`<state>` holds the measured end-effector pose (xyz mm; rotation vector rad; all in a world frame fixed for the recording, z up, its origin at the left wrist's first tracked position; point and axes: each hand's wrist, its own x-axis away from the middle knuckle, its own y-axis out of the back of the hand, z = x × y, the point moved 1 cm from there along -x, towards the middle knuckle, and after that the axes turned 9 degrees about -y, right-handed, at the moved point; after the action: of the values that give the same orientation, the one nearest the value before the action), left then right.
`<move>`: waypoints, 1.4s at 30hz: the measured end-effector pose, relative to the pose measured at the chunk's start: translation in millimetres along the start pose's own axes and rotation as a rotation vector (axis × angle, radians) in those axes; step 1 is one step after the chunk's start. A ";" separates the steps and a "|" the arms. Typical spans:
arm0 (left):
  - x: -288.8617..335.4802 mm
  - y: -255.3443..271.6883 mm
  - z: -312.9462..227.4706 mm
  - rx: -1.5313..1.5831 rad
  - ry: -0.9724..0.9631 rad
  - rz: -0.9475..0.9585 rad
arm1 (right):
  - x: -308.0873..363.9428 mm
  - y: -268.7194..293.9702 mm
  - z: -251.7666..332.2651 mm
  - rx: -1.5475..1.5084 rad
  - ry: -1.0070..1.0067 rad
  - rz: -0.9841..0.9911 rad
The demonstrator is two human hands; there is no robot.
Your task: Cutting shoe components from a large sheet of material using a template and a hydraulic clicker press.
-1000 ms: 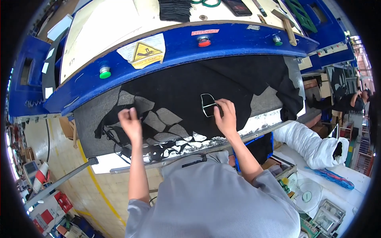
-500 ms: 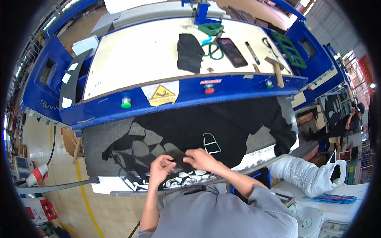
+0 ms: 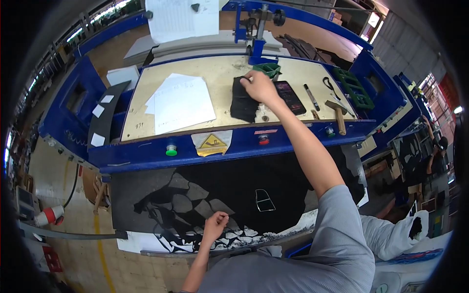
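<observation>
My right hand (image 3: 260, 87) reaches onto the cream top of the blue machine. Its fingers are closed at the upper edge of a stack of black cut pieces (image 3: 243, 105), with a black piece in them. Low at the front, my left hand (image 3: 216, 225) hovers over or rests on a black sheet (image 3: 234, 180) with cut-out holes. Its fingers are curled together; anything between them is too dark to make out. A metal-edged cutting die (image 3: 265, 200) lies on the sheet, right of my left hand. My right forearm and hand hide the green-handled scissors.
White papers (image 3: 185, 105) lie left of the stack. Right of it are a phone (image 3: 290, 97), a marker (image 3: 311, 96) and a hammer (image 3: 339, 117). A green holder (image 3: 266, 70) stands behind. Green (image 3: 171, 150) and red (image 3: 264, 140) buttons line the blue front beam (image 3: 293, 132).
My right hand has moved from beside my left hand up and away to the black stack. My left hand stays low over the sheet. The view has tilted upward.
</observation>
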<state>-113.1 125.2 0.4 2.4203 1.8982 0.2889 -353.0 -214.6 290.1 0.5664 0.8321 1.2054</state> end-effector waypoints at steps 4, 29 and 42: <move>3.7 -8.3 -11.0 -0.204 -0.055 -0.093 | 0.3 20.1 -9.8 0.372 0.000 -0.105; -27.0 4.5 -15.7 -0.667 -0.189 0.132 | 366.5 -34.2 -216.6 0.472 -0.097 0.215; -63.1 -69.2 -30.1 -0.966 0.378 -0.012 | 474.7 88.3 -359.3 0.325 -0.769 0.339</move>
<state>-199.1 78.9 11.9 1.7428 1.3434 1.3604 -631.8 248.8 26.0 1.3731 0.2682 1.0250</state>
